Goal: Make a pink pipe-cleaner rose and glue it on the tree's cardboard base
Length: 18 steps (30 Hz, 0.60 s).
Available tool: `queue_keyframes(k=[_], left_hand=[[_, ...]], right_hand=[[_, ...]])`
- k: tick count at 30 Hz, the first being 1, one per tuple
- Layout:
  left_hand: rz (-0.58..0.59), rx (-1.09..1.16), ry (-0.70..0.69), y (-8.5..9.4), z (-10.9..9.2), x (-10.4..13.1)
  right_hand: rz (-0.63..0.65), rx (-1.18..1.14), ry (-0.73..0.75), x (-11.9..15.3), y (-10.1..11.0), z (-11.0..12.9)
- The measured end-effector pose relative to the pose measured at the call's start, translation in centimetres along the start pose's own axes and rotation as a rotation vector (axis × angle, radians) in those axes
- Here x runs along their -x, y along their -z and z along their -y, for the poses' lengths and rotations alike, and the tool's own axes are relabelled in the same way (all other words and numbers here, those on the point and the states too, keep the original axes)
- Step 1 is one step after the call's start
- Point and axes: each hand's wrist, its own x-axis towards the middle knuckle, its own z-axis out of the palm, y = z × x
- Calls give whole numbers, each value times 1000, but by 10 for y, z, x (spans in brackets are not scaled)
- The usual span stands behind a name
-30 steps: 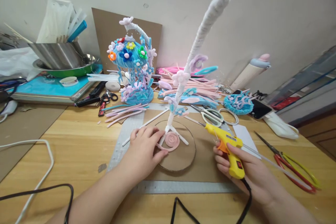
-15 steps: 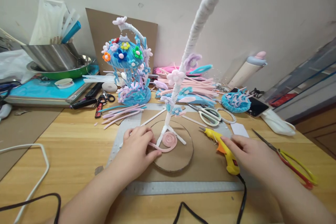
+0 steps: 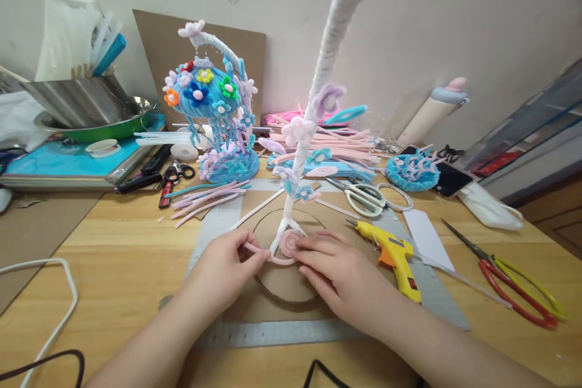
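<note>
A pink pipe cleaner, wound into a flat spiral coil (image 3: 289,244), lies on a round cardboard disc (image 3: 282,291) by the foot of a white wrapped stem (image 3: 300,157). My left hand (image 3: 234,260) is closed, pinching the loose tail of that pipe cleaner between thumb and fingers. Fingers stretched out, my right hand (image 3: 339,267) rests its fingertips on the coil's right edge, the thumb lower down over the disc. Pipe cleaner flowers and leaves decorate the upright stem. The yellow glue gun (image 3: 391,254) lies right of my right hand, untouched.
Red-and-yellow-handled scissors (image 3: 513,285) lie at the right. White-handled scissors (image 3: 364,197) and bundled pipe cleaners (image 3: 327,145) sit behind the stem. A finished blue flowered piece (image 3: 209,103) stands back left, near a metal pot (image 3: 82,100). A white cable (image 3: 73,291) crosses the left.
My right hand has let go of the glue gun and moved left onto the coil. The left hand keeps its pinch on the tail. The view has shifted slightly.
</note>
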Motion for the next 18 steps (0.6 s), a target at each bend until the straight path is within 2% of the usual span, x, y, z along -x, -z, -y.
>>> queue_keyframes(k=[3, 7, 18], left_hand=[[-12, 127, 83, -5, 1, -1], [-74, 219, 52, -13, -3, -1], [-228, 33, -131, -30, -16, -8]], right_hand=[[-25, -43, -71, -4, -8, -3], [-29, -72, -172, -13, -16, -3], [-89, -106, -150, -14, -22, -4]])
